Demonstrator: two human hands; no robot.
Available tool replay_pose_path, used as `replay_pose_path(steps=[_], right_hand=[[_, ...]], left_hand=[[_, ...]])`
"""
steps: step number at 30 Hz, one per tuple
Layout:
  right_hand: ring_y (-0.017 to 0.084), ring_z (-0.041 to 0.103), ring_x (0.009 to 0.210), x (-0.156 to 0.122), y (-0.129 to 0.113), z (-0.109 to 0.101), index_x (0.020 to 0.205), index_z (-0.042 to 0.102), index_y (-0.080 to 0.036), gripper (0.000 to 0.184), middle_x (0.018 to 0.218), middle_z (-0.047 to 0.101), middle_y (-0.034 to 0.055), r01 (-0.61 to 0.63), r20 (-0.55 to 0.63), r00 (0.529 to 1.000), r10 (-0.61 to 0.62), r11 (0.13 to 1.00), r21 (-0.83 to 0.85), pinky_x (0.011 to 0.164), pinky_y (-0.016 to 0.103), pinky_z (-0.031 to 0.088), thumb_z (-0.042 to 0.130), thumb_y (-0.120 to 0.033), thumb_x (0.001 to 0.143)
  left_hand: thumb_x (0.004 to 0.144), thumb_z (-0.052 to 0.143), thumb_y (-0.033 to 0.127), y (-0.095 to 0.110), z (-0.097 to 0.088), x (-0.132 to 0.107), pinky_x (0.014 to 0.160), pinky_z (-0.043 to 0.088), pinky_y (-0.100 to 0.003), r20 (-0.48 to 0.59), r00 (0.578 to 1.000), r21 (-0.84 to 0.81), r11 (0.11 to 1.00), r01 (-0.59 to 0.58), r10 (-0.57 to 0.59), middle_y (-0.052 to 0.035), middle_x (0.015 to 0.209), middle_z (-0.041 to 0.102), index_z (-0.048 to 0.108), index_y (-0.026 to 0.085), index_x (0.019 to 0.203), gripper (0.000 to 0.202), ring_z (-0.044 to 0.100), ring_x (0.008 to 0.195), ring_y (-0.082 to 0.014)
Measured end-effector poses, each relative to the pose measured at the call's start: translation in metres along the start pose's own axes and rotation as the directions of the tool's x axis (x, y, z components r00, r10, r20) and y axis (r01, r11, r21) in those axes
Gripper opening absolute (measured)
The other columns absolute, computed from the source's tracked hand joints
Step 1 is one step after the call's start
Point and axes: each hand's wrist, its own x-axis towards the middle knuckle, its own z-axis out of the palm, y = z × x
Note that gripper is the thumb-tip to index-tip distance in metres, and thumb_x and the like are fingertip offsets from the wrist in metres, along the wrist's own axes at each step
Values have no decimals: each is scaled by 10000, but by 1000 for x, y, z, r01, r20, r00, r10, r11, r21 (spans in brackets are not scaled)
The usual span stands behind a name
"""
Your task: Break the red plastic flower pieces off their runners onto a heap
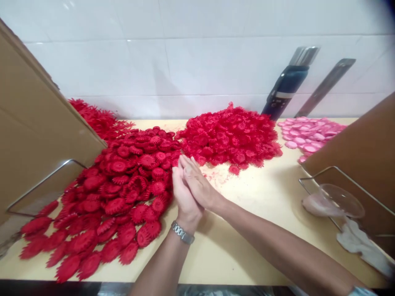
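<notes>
My left hand and my right hand are pressed flat together, palm to palm, fingers stretched out and pointing away from me. They hover at the right edge of a big spread of red toothed plastic discs on the pale table. Whether a disc lies between the palms is hidden. A silver wristwatch is on my left wrist. A second heap of red flower-like pieces lies just beyond my fingertips.
A pile of pink discs sits at the back right. Cardboard sheets on wire stands rise at the left and right. A clear dish and white cloth lie at the right. Two dark tools lean on the tiled wall.
</notes>
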Motion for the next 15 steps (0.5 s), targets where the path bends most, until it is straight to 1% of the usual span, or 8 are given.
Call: replay_pose_path(steps=[2,4,6,9,11,13,15], right_hand=[[181,116,1381,-12,-6,2,1417,238,-196,601,1492,183,61,46,29,999,-46,999,29,1145,462,93,167,-522,917],[186,120,1379,-25,-13,3,1431,183,-203,594,1498,152,63,89,22,996,-89,996,30,1140,468,112,166,-507,921],[188,100,1380,-36,-18,4,1438,128,-238,565,1502,133,42,101,-17,995,-100,995,23,1131,485,134,158,-480,929],[192,95,1376,-44,-18,6,1434,117,-279,531,1499,138,17,73,-48,996,-72,997,23,1113,500,186,164,-457,935],[196,116,1372,-38,-12,6,1427,157,-288,519,1494,156,13,37,-73,997,-34,998,43,1107,503,199,166,-455,936],[203,152,1364,-23,-2,2,1417,212,-280,525,1483,198,23,-20,-127,991,32,996,88,1108,506,188,172,-474,931],[205,176,1358,-4,9,-5,1419,216,-255,554,1477,216,44,-87,-181,977,111,987,139,1112,497,173,186,-498,922]], left_hand=[[886,309,456,9,-2,3,969,410,-305,-84,996,4,1000,29,-28,-9,1236,575,613,315,1049,373,404,1261,-167],[874,289,512,15,-2,5,955,425,-334,-121,990,-4,998,67,-67,11,1279,544,565,363,1128,404,401,1265,-184],[874,250,534,18,-1,5,959,422,-348,-112,990,-13,996,88,-88,25,1338,489,477,384,1234,451,405,1264,-187],[891,207,506,15,1,1,1016,361,-367,-78,994,-10,997,82,-82,18,1407,402,338,361,1346,495,355,1296,-175],[893,243,478,9,1,-3,1062,294,-364,-16,999,10,999,41,-41,18,1414,392,364,347,1339,481,283,1334,-167],[884,327,436,1,2,-8,1094,231,-335,44,999,31,1000,-3,1,38,1405,403,462,352,1275,422,236,1351,-157],[878,369,420,-7,4,-14,1109,191,-313,89,996,41,999,-20,17,63,1422,373,507,344,1237,392,225,1355,-148]])
